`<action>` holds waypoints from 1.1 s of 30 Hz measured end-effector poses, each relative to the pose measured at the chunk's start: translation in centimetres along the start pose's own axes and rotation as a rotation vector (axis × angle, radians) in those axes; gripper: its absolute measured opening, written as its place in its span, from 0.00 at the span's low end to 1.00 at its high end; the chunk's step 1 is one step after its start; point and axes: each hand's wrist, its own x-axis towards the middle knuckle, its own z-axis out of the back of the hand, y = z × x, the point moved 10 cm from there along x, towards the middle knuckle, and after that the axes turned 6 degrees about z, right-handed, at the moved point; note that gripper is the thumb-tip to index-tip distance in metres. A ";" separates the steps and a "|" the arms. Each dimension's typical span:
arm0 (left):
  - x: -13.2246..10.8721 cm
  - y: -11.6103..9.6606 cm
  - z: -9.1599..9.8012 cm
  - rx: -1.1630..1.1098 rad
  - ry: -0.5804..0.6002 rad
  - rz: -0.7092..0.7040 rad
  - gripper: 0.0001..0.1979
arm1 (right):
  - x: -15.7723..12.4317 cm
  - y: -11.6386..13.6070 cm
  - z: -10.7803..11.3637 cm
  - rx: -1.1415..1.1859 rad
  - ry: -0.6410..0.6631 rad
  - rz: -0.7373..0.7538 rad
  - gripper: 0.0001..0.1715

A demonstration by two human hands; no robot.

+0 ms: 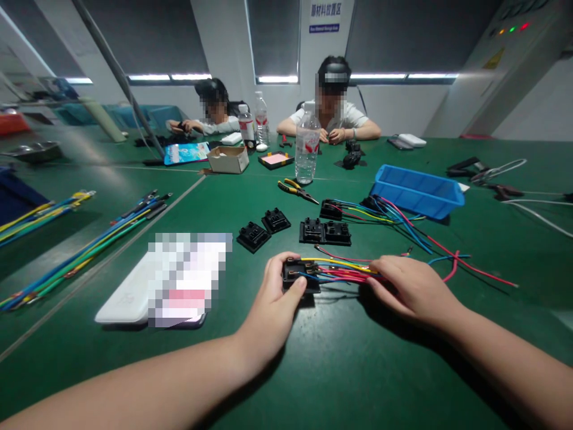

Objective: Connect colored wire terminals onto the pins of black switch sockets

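Observation:
My left hand point(276, 298) grips a small black connector block point(299, 276) on the green table, thumb and fingers closed round its left side. Yellow, red and blue wires point(342, 270) run out of the block to the right. My right hand point(409, 286) lies over that bundle with its fingers closed on the wires. More coloured wires point(447, 248) trail off to the right past the hand.
Several loose black blocks point(324, 232) lie just beyond my hands, one of them wired point(332, 209). A blue bin point(418, 190), pliers point(295, 190), a water bottle point(307, 146), long cables point(80, 254) at left and a white device point(129, 295) lie around. Two people sit across the table.

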 end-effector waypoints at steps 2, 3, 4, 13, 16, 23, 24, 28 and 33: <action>0.0 0.2 0.0 0.005 0.002 0.048 0.14 | -0.1 -0.2 -0.2 0.002 0.032 0.012 0.13; 0.0 0.2 0.0 0.010 0.005 0.063 0.14 | -0.2 -0.4 -0.3 -0.001 0.040 0.010 0.14; 0.0 0.2 0.1 0.007 0.002 0.068 0.14 | -0.3 -0.5 -0.4 -0.003 0.045 0.008 0.14; 0.2 -0.3 0.3 -0.071 -0.015 0.052 0.15 | -0.5 -0.2 -1.1 0.025 0.008 -0.039 0.15; 0.1 -0.5 -0.1 -0.142 0.026 0.047 0.18 | -0.8 -0.9 -0.7 0.043 -0.057 -0.084 0.14; 0.1 -0.2 -0.5 -0.124 0.052 0.064 0.23 | -2.6 -3.7 1.3 0.023 -0.298 -0.326 0.08; 0.2 0.0 -0.5 -0.102 0.048 0.076 0.22 | -3.0 -4.1 1.7 0.010 -0.339 -0.379 0.08; 0.1 0.2 -0.6 -0.013 0.055 0.101 0.16 | -4.3 -5.8 2.5 -0.021 -0.469 -0.578 0.11; 0.0 -0.8 -0.6 0.052 0.060 -0.015 0.11 | -5.2 -7.8 1.7 0.042 -0.507 -0.661 0.17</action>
